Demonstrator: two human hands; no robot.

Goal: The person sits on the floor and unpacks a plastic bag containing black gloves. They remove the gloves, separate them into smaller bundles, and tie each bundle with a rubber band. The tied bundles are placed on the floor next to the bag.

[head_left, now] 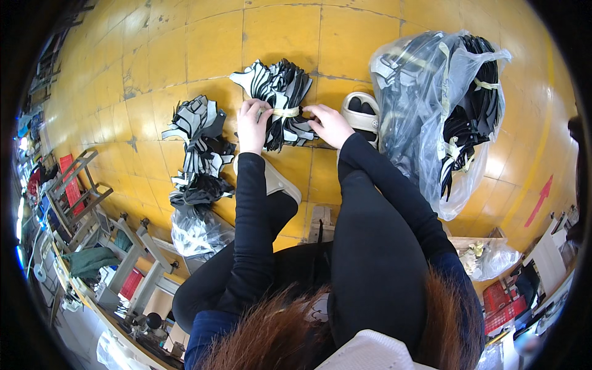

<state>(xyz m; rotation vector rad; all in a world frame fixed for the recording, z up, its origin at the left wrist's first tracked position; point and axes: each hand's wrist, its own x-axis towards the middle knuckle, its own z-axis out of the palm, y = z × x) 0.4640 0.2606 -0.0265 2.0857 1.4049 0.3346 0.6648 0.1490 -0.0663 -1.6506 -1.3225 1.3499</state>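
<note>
A bundle of grey-white and black cut fabric pieces [285,83] lies on the yellow floor in front of me, fanned out above and below its middle. Around that middle runs a pale tie strip [285,113]. My left hand [251,126] is closed at the strip's left end, thumb and fingers together. At the right end, my right hand [333,126] has its fingertips pinched against the strip and the bundle's edge; exactly what lies between them is partly hidden. More bundles of the same pieces [200,145] lie in a row to the left.
A big clear plastic bag [404,117] full of similar tied bundles stands on the right. Beside it is a beige slip-on shoe [361,114] on my foot. Crumpled plastic [197,231] lies at the left, with a wooden frame [77,185] and a cluttered workbench beyond.
</note>
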